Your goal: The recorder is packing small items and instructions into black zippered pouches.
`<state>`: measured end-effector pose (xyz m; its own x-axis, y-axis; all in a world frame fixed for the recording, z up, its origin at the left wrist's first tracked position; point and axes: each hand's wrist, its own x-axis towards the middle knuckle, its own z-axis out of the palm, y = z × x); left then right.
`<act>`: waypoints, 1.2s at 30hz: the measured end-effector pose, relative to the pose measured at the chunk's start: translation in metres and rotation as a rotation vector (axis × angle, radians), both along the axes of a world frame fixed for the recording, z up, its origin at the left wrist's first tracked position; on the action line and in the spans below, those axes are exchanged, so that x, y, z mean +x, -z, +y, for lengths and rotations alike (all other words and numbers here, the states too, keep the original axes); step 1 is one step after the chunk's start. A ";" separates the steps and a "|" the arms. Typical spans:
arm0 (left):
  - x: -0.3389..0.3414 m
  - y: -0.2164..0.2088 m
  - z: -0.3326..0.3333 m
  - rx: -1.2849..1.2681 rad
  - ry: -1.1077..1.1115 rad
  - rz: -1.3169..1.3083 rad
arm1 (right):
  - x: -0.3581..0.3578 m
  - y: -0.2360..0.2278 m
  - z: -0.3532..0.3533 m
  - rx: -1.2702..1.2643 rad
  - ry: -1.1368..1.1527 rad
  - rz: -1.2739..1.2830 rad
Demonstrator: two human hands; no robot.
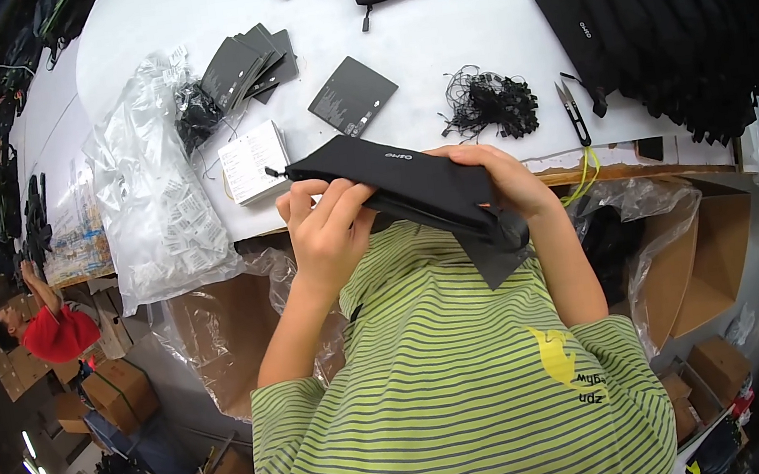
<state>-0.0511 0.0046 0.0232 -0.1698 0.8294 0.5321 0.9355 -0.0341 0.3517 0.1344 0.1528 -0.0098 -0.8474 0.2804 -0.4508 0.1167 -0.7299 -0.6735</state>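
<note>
A black fabric zip pouch (400, 170) is held up at the table's near edge, tilted, with its zip pull at the left end. My left hand (329, 226) is closed on the pouch's near edge, fingertips pinching it close to the zip. My right hand (507, 179) grips the right end, thumb on top and the other fingers mostly hidden beneath. Below that end hangs a flat dark card (494, 263); whether it is attached or held there is hidden. Just beyond the pouch lies a dark grey printed card (353, 95), and a white box (255, 162) stands to the left.
Fanned grey cards (246, 64) and a clear plastic bag of white labels (156, 189) lie left. Black tag strings (491, 102), thread snips (575, 113) and a row of black pouches (648, 33) occupy the right. Open cartons (700, 264) stand below the table edge.
</note>
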 end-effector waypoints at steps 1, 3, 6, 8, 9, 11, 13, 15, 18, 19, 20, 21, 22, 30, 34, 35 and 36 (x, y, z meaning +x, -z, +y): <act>-0.003 0.000 0.000 0.004 0.036 0.011 | 0.000 0.000 -0.001 0.014 0.012 -0.024; -0.007 -0.001 0.001 0.007 0.033 -0.006 | 0.002 0.003 -0.004 -0.056 0.035 0.008; -0.008 -0.006 0.002 0.009 -0.002 -0.007 | 0.015 0.000 -0.003 0.051 -0.071 0.154; -0.010 -0.002 0.005 -0.013 -0.028 -0.044 | 0.023 0.006 -0.005 0.306 -0.225 0.290; -0.010 0.000 0.006 -0.014 -0.028 -0.045 | 0.028 0.004 -0.006 0.306 -0.225 0.288; -0.011 0.004 0.007 -0.137 -0.028 -0.172 | 0.035 -0.003 -0.006 0.490 -0.348 0.220; -0.011 0.016 0.006 -0.184 -0.058 -0.221 | 0.040 0.000 -0.006 0.459 -0.332 0.220; -0.012 0.021 0.006 -0.230 -0.087 -0.267 | 0.050 0.002 -0.006 0.321 -0.233 0.177; -0.012 0.024 0.013 -0.243 -0.075 -0.224 | 0.054 -0.003 -0.007 0.390 -0.083 0.129; -0.012 0.025 0.015 -0.230 -0.058 -0.194 | 0.055 -0.003 -0.008 0.450 0.050 0.094; -0.012 0.026 0.017 -0.217 -0.042 -0.164 | 0.059 -0.010 -0.008 0.442 0.108 0.055; -0.013 0.027 0.020 -0.216 -0.042 -0.164 | 0.065 -0.008 -0.001 0.454 0.092 0.122; -0.013 0.028 0.022 -0.209 -0.028 -0.138 | 0.075 -0.009 0.002 0.407 0.118 0.081; -0.019 0.039 0.039 -0.195 0.048 -0.105 | 0.094 -0.006 0.004 0.291 0.526 0.229; -0.015 0.029 0.040 -0.241 0.072 -0.146 | 0.094 0.011 0.012 -0.022 0.595 0.632; -0.012 0.023 0.039 -0.265 0.081 -0.175 | 0.094 0.014 0.017 0.041 0.681 0.584; -0.009 0.016 0.036 -0.267 0.093 -0.174 | 0.094 0.016 0.023 0.105 0.768 0.533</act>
<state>-0.0604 0.0404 0.0077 -0.1563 0.9518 0.2638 0.8577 -0.0017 0.5142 0.2285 0.1753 -0.0263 -0.5009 0.8655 0.0029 -0.7143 -0.4116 -0.5660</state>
